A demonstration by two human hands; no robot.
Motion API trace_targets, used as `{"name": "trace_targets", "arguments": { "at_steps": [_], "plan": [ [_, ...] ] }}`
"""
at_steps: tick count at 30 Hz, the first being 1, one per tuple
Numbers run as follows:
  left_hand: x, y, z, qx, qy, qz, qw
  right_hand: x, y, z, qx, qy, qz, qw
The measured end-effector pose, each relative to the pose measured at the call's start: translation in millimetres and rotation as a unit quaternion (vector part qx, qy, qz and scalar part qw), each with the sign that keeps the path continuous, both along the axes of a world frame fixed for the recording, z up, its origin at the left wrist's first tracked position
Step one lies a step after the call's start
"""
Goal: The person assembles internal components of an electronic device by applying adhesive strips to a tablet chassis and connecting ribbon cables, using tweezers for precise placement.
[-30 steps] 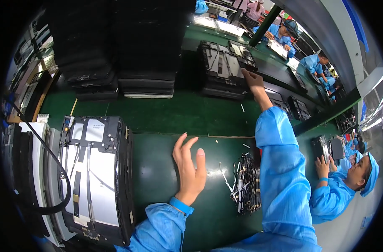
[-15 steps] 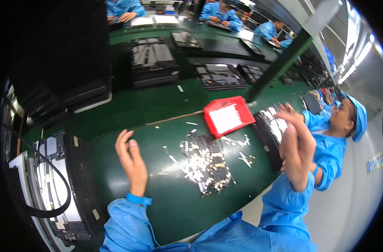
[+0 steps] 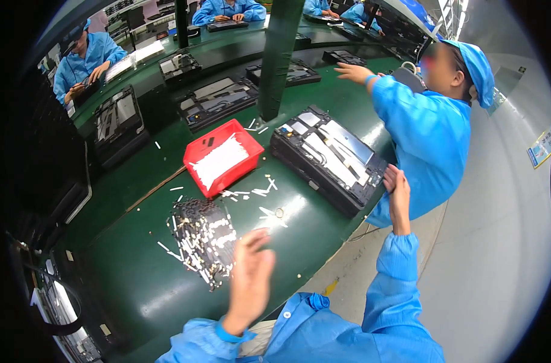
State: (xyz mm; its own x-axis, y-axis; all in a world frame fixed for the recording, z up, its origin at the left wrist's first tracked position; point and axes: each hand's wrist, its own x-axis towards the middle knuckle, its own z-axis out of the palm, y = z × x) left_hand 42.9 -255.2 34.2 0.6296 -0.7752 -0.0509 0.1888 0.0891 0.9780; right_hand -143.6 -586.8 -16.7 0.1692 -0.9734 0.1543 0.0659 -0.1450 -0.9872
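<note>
My left hand (image 3: 250, 281), slightly blurred, hangs over the near side of the green bench with its thumb apart from the fingers and nothing in it. Just left of it lies a loose pile of small black, white and gold strip-like parts (image 3: 200, 233). On the right, my right hand (image 3: 398, 196) has its fingers stretched against the near right corner of a stack of opened black laptop bases (image 3: 333, 160). Silver battery panels and cables show on the topmost one. Between pile and stack sits a red bin (image 3: 230, 178) filled with white strips (image 3: 220, 160).
A co-worker (image 3: 423, 130) in blue stands at the right, one arm (image 3: 363, 74) stretched over the bench. A green post (image 3: 278, 66) rises behind the bin. More opened laptop bases (image 3: 220, 101) lie farther back. Dark stacks (image 3: 45, 151) stand at left. Loose white strips (image 3: 272, 218) lie near the bin.
The view has swung right. My right hand has come down from mid-air to the laptop stack's corner. My left hand has moved right, to beside the pile. The co-worker's arm now reaches across the bench.
</note>
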Motion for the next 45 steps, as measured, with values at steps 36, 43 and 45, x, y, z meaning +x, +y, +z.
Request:
{"name": "trace_targets", "arguments": {
  "at_steps": [36,43,45],
  "plan": [
    [-46,112,9,0.030,0.293,0.384,0.875,100,241,100,0.105,0.062,0.403,0.907],
    [-31,209,-20,-0.066,0.172,0.495,0.849,203,334,42,0.188,0.047,0.600,0.777],
    [-22,219,-38,-0.051,0.176,0.485,0.855,215,343,23,0.170,0.083,0.600,0.777]
  ]
}}
